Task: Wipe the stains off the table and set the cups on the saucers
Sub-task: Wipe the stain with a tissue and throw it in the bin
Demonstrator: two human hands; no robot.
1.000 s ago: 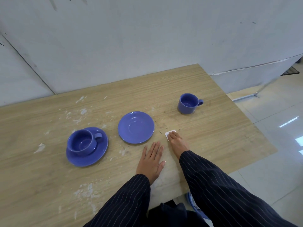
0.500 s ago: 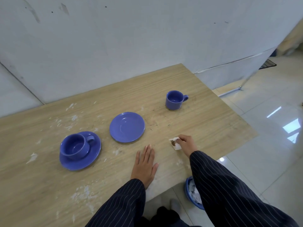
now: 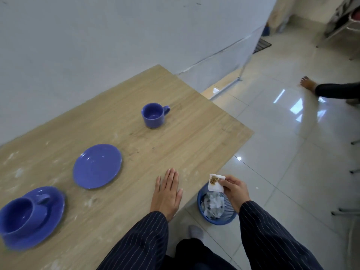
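Observation:
A wooden table (image 3: 194, 137) carries white smears and a few dark specks. On it stand a lone blue cup (image 3: 154, 115) at the far right, an empty blue saucer (image 3: 97, 165) in the middle, and another blue cup (image 3: 18, 215) sitting on its saucer (image 3: 52, 213) at the near left. My left hand (image 3: 167, 193) lies flat, fingers together, at the table's near edge. My right hand (image 3: 234, 189) is off the table, pinching a white tissue (image 3: 215, 183) with brown dirt on it, above a blue basket.
The blue basket (image 3: 224, 221) on the floor beside the table holds crumpled tissues. Glossy floor tiles lie to the right. Another person's foot (image 3: 307, 83) and leg show at the far right. A white wall runs behind the table.
My right hand has lifted the tissue off the table and carried it right, past the table edge over the basket. The view has swung right. My left hand has stayed flat.

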